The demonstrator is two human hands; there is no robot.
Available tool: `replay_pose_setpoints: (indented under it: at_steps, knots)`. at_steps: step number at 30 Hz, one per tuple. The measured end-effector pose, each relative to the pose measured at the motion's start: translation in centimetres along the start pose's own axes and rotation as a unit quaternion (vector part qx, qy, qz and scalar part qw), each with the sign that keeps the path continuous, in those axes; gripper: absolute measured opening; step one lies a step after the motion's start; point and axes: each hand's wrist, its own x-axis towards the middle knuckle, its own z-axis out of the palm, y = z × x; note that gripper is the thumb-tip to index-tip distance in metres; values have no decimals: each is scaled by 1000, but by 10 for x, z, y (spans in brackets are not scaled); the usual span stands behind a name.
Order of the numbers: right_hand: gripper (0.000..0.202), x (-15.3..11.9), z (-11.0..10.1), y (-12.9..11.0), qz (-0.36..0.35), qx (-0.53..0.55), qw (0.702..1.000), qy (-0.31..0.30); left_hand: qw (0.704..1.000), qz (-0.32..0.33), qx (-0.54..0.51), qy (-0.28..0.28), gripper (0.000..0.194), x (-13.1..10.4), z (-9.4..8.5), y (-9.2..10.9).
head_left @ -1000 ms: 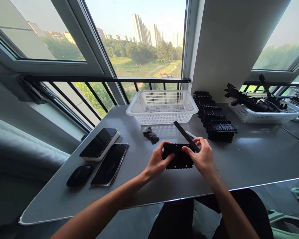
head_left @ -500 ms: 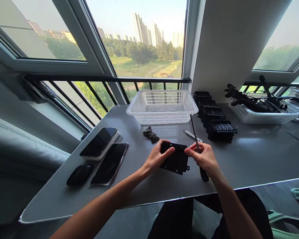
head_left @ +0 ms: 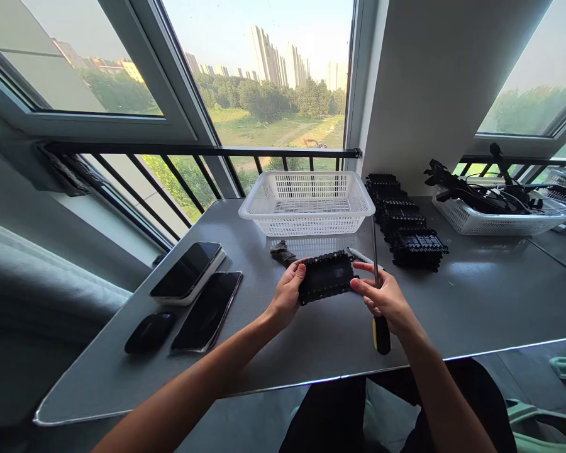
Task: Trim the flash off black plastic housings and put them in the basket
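Observation:
My left hand (head_left: 287, 296) and my right hand (head_left: 382, 296) hold a flat black plastic part (head_left: 327, 277) between them, lifted a little above the grey table (head_left: 476, 296) and tilted up towards me. The right hand also grips a screwdriver (head_left: 377, 283) with a long metal shaft pointing up and a black and yellow handle hanging below the palm. A white pen (head_left: 360, 254) lies just behind the part, and a small dark crumpled piece (head_left: 281, 251) lies at its far left.
An empty white mesh basket (head_left: 306, 202) stands at the back centre. Stacks of black parts (head_left: 405, 220) sit to its right, then a white basket of black cables (head_left: 495, 201). Two phones (head_left: 195, 289) and a black mouse (head_left: 149, 332) lie at left.
The black part has been lifted off the table and turned up towards me. The screwdriver has swung from slanting to nearly upright in my right hand.

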Motion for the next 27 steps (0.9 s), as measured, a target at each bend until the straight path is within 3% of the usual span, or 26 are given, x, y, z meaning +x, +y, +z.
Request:
replay_pose_setpoints:
  at_steps: [3, 8, 13, 18, 21, 27]
  knots:
    - [68, 3, 2, 3, -24, 0, 1000, 14, 999, -14, 16, -30, 55, -2, 1, 3]
    - [56, 7, -2, 9, -77, -10, 994, 74, 985, -35, 131, -103, 61, -11, 2, 9]
    - [49, 4, 3, 10, -95, -45, 993, 52, 969, -31, 174, -172, 51, -18, 7, 9]
    - [49, 2, 7, 7, -88, -26, 994, 63, 966, 76, 228, -100, 41, -17, 7, 10]
    - [53, -1, 7, 4, -88, -24, 995, 48, 961, 106, 245, -73, 39, -16, 5, 11]
    - [46, -16, 18, 7, -57, -189, 980, -37, 947, 150, 282, -35, 35, -19, 6, 11]
